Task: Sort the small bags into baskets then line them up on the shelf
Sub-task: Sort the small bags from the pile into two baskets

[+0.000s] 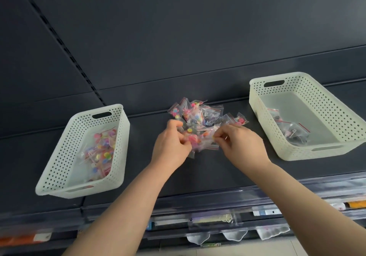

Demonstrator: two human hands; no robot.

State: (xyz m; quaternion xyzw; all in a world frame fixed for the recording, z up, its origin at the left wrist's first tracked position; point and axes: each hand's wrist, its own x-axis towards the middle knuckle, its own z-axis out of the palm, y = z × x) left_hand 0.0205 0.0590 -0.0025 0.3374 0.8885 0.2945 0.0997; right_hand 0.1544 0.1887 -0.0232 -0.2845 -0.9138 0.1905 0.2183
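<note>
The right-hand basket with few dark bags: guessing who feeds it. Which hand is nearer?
Right. The right hand pinches the pile of bags at its right side, left of that basket with a gap; the left hand grips the pile farther left.

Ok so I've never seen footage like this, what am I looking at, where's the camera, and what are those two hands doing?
There is no machine here, just a person working with bare hands. The one picture comes from a camera worn on the person's head. It looks forward and down, so both arms reach in from the bottom edge.

On the dark shelf lies a heap of small bags, clear ones with bright bits inside. The left hand and right hand both pinch bags at the heap's near edge with curled fingers.

The white left basket holds colourful bags. The white right basket holds a few darker bags.
</note>
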